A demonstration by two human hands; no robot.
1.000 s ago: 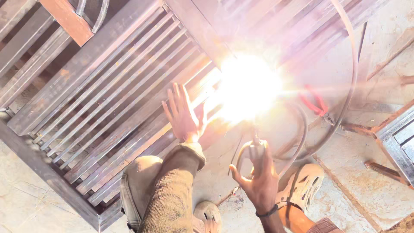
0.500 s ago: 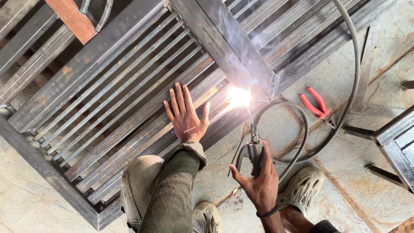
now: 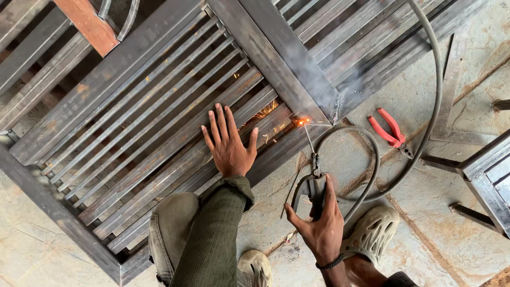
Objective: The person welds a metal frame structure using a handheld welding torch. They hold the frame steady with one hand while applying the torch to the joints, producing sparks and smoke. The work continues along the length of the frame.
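Steel-barred grey gate frame lay under the spread left hand, near enough the glowing rod tip of the electrode holder, gripped by the right hand, that sparks might have burned bare skin.

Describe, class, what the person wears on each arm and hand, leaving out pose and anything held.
The left hand is bare, with no glove or ring visible. Its arm is covered by an olive-green ribbed sleeve ending in a loose cuff at the wrist. The right hand is also bare and ungloved. A thin black band circles its wrist, and the forearm below shows no sleeve.
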